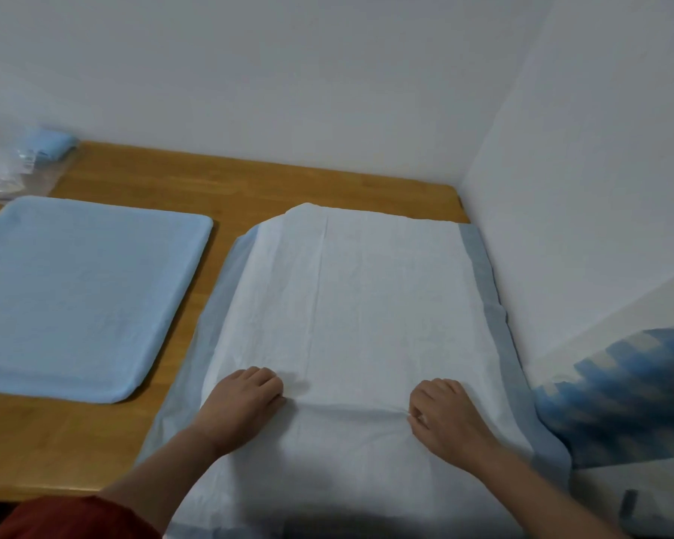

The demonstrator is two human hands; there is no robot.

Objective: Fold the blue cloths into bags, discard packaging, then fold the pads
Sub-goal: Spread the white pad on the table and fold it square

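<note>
We see the white pad (366, 297), edged in pale blue, spread flat on the right part of the wooden table (226, 188), its right edge running along the wall. Both hands lie on its near half. The left hand (246, 402) has its fingers curled down into the sheet and the right hand (442, 414) pinches it between thumb and forefinger; a raised crease of the pad runs between them, so each hand is closed on the pad itself. To the left, apart from the pad, a blue cloth (82, 297) lies flat on the table. In the far left corner we make out a folded blue cloth in a clear bag (51, 145), blurred
</note>
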